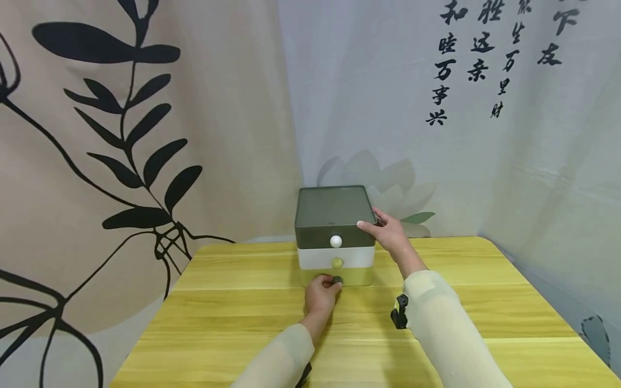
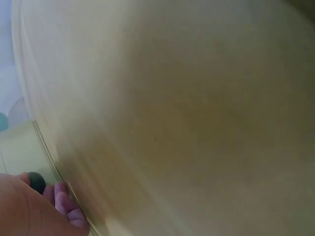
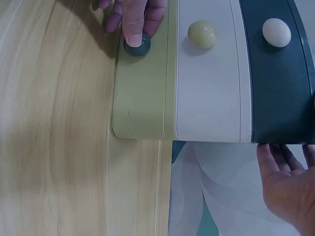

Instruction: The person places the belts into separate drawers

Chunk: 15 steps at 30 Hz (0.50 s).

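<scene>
A small three-tier drawer box (image 1: pixel 335 207) stands on the table, its drawers shut. The dark top tier has a white knob (image 3: pixel 276 32), the white middle tier a yellow-green knob (image 3: pixel 202 34), and the yellow-green bottom drawer (image 3: pixel 140 103) a dark green knob (image 2: pixel 36 182). My left hand (image 1: pixel 321 297) pinches that dark knob between thumb and fingers, low at the front. On the box's right side, my right hand (image 1: pixel 390 235) presses its extended fingers against the dark tier, with the thumb at the top front edge.
The yellow wood-grain table (image 1: pixel 233 312) reaches back to a printed cloth backdrop (image 1: pixel 233 118) with dark leaves and writing. The box sits near the table's back edge. A black wrist device (image 1: pixel 400 311) shows at the right sleeve.
</scene>
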{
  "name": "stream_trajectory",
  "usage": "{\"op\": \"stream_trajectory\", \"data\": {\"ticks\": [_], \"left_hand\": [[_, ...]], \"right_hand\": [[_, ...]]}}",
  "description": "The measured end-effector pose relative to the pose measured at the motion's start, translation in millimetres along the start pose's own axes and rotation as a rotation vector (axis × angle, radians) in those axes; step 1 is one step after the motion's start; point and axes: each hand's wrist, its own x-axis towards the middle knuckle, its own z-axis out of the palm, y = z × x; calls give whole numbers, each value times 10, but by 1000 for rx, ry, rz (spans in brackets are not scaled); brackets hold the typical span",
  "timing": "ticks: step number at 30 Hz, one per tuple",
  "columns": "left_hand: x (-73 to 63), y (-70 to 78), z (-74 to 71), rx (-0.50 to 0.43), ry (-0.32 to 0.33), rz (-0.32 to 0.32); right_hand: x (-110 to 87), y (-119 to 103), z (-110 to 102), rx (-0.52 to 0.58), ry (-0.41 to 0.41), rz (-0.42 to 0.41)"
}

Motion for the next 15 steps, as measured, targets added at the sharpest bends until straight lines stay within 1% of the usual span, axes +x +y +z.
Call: {"op": "stream_trajectory", "data": {"ticks": [5, 9, 12, 15], "left_hand": [[26, -32, -24, 3, -25, 8], [91, -57, -86, 21, -36, 45], [170, -56, -185, 38, -25, 85], [254, -45, -351, 43, -17, 107]], "right_hand": [[10, 11, 2, -3, -1, 4], [18, 44, -23, 2, -2, -3], [7, 97, -64, -24, -12, -19], [-28, 212, -135, -117, -39, -37]]}}
